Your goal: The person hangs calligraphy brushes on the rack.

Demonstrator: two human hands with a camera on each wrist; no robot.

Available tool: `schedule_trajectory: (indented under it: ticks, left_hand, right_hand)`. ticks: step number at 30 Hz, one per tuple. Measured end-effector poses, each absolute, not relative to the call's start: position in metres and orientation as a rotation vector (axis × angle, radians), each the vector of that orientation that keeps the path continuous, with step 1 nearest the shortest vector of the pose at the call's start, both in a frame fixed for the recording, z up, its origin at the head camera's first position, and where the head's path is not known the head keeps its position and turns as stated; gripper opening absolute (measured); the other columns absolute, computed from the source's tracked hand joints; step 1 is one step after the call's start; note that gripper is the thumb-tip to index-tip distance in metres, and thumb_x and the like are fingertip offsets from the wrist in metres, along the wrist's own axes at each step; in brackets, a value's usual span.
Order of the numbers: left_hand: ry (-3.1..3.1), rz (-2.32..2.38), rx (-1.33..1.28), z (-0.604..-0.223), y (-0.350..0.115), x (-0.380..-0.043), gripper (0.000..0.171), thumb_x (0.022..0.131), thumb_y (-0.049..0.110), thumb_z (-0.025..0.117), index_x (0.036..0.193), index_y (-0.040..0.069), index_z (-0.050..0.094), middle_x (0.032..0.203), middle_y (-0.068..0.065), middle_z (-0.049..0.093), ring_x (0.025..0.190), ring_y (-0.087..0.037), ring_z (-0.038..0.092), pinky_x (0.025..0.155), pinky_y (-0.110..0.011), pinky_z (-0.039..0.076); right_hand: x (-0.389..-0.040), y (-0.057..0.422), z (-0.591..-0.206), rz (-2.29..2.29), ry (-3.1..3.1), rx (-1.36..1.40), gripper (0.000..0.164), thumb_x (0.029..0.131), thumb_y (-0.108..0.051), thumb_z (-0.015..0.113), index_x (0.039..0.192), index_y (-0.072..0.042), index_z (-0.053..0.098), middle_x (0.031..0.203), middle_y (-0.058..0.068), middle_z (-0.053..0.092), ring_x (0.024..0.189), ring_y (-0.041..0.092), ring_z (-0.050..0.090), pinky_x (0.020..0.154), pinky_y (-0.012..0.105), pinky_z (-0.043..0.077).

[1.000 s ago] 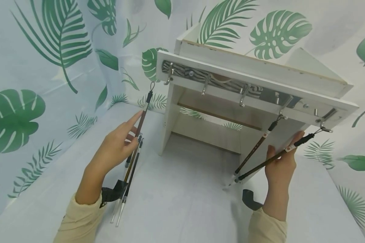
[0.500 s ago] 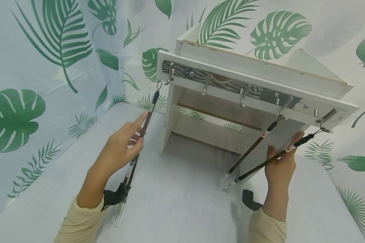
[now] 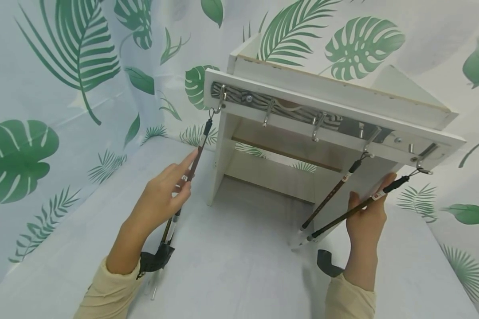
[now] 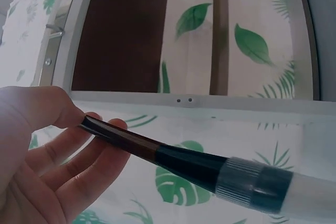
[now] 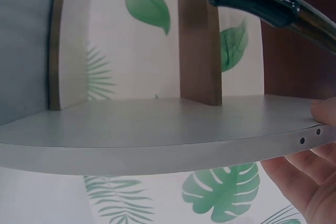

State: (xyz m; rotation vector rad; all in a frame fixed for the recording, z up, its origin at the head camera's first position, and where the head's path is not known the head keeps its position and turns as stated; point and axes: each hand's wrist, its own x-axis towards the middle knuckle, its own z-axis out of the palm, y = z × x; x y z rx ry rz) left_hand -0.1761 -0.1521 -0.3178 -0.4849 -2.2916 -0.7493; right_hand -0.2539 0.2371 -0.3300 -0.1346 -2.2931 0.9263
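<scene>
Brush (image 3: 199, 155) in the left hand (image 3: 159, 199), pinched between thumb and fingers and held tilted, cord loop (image 3: 211, 112) uppermost. Now just beside the rack (image 3: 323, 88), at its left end, with the loop level with the curved tip of the leftmost hook (image 3: 222, 98) of 5. Has come rightwards over the last 1 second, from clearly apart from that hook to almost against it. Judging by this, sideways approach mostly done, and fine lining-up of loop with hook now the matter in hand. Cannot tell from these views whether touching yet; not plainly threaded over the tip. On the other side, little altered: right hand (image 3: 366, 223) clamped on the side panel (image 5: 157, 124), thumb on the inner face and fingers round the outer, seemingly to steady the rack. Near that hand, 2 hanging brushes, an inner brush (image 3: 326, 201) and an outer brush (image 3: 341, 219), on the 2 right-end hooks (image 3: 428, 155), lower ends slanting down to the left. Under the left wrist, partly hidden, more lying brushes (image 3: 167, 229) on the pale surface (image 3: 243, 266), too covered to count.
</scene>
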Motion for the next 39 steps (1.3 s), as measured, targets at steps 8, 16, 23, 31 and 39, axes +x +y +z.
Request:
schedule_trajectory:
  ticks: [8, 16, 23, 31, 39]
  left_hand:
    - [-2.302, -0.776, -0.461, -0.3171, -0.1504, -0.1756, 0.062, 0.082, -0.001, 0.058, 0.140, 0.013, 0.037, 0.094, -0.009, 0.059, 0.072, -0.015, 0.060, 0.064, -0.030, 0.054]
    - [-2.291, -0.775, -0.481, -0.3171, -0.1500, -0.1762, 0.062, 0.082, -0.001, 0.057, 0.139, 0.013, 0.038, 0.094, -0.008, 0.059, 0.072, -0.013, 0.060, 0.064, -0.029, 0.054]
    - [-2.255, -0.737, -0.502, -0.3198, -0.1500, -0.1780, 0.066, 0.079, -0.003, 0.058, 0.140, 0.015, 0.038, 0.088, -0.007, 0.057, 0.071, -0.013, 0.058, 0.061, -0.028, 0.053]
    - [-2.280, -0.757, -0.490, -0.3212, -0.1498, -0.1788, 0.064, 0.081, -0.003, 0.058, 0.139, 0.013, 0.038, 0.088, -0.008, 0.057, 0.072, -0.014, 0.060, 0.060, -0.030, 0.053]
    - [-2.276, -0.747, -0.491, -0.3230, -0.1497, -0.1807, 0.063, 0.080, -0.006, 0.057, 0.138, 0.010, 0.040, 0.088, -0.007, 0.057, 0.071, -0.013, 0.058, 0.059, -0.028, 0.052]
  right_hand:
    - [-0.2537, 0.2373, -0.3301, 0.921, -2.290, -0.143, 0.061, 0.093, -0.024, 0.046, 0.145, -0.026, 0.014, 0.131, 0.026, 0.047, 0.108, 0.053, 0.049, 0.085, 0.065, 0.040]
    - [-0.2547, 0.2381, -0.3311, 0.910, -2.289, -0.134, 0.062, 0.093, -0.025, 0.046, 0.145, -0.027, 0.013, 0.131, 0.027, 0.047, 0.109, 0.053, 0.049, 0.085, 0.065, 0.040]
    - [-0.2559, 0.2384, -0.3305, 0.907, -2.294, -0.107, 0.070, 0.093, -0.021, 0.046, 0.145, -0.030, 0.002, 0.133, 0.026, 0.044, 0.109, 0.053, 0.048, 0.084, 0.066, 0.040]
    - [-0.2561, 0.2378, -0.3297, 0.893, -2.304, -0.103, 0.072, 0.093, -0.017, 0.046, 0.146, -0.028, -0.002, 0.132, 0.027, 0.045, 0.109, 0.053, 0.048, 0.084, 0.066, 0.040]
    - [-0.2567, 0.2400, -0.3320, 0.902, -2.302, -0.118, 0.071, 0.093, -0.020, 0.046, 0.145, -0.032, -0.001, 0.134, 0.026, 0.043, 0.109, 0.055, 0.047, 0.084, 0.066, 0.039]
